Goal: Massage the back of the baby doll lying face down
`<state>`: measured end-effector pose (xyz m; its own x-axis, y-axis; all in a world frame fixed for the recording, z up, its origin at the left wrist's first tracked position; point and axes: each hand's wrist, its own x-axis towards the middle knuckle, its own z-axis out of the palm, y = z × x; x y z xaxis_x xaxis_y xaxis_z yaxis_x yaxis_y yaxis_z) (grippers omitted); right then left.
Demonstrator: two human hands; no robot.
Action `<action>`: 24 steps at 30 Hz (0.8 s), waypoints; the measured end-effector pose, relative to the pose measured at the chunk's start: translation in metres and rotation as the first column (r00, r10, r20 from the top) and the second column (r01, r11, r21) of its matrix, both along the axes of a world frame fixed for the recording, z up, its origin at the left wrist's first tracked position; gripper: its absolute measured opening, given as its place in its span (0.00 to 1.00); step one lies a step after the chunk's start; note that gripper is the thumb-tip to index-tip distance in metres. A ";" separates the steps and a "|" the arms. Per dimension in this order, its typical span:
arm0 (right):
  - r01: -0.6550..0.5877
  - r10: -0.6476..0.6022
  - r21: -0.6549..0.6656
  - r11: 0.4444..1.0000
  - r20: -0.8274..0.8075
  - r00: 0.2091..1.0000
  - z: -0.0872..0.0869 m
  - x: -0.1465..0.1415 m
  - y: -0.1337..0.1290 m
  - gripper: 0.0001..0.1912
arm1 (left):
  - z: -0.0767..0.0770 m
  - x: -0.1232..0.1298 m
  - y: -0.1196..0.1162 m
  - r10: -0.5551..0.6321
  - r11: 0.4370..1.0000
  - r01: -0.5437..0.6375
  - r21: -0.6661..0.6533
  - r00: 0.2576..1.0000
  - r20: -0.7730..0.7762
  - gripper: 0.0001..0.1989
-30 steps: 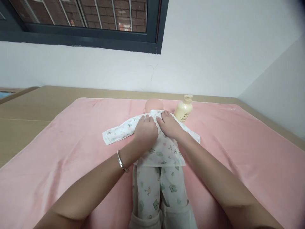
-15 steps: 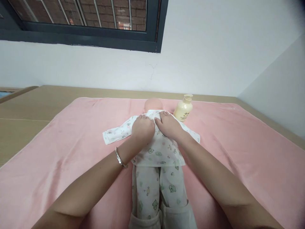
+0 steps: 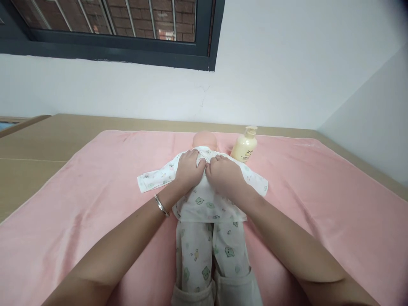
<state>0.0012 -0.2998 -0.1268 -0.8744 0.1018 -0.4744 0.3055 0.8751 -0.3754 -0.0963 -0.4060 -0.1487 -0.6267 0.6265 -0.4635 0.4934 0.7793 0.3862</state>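
Note:
A baby doll with a bare head (image 3: pixel 205 139) lies on its front, its arms spread sideways. It wears a white long-sleeved shirt (image 3: pixel 207 208) and trousers (image 3: pixel 196 255) with green animal prints. My left hand (image 3: pixel 190 170) rests on the left of its upper back, fingers stretched forward and thumb toward the middle. Beside it, my right hand (image 3: pixel 225 173) has curled fingers and appears to pinch the shirt cloth; its fingertips are partly hidden. The cloth is gathered between my two thumbs. A silver bracelet (image 3: pixel 161 205) circles my left wrist.
A cream pump bottle (image 3: pixel 244 146) stands right of the doll's head. Under everything is a pink sheet (image 3: pixel 318 182) on a wooden surface (image 3: pixel 35 144). A white wall (image 3: pixel 270 76) with a dark-framed window (image 3: pixel 121 38) rises behind.
My left hand's fingers have uncurled and now lie stretched on the shirt. My right hand's fingers have curled in, and its thumb has come close to the left thumb.

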 end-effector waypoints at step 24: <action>0.237 -0.252 -0.322 0.917 -0.008 0.968 -0.040 -0.005 0.016 0.30 | 0.016 0.017 0.006 -0.204 0.969 0.177 -0.170 0.967 -0.155 0.23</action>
<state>-0.0043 -0.2843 -0.1671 -0.8639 0.1673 -0.4750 0.4694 0.6090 -0.6393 -0.0796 -0.3999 -0.1329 -0.5805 0.6717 -0.4603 0.6864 0.7077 0.1671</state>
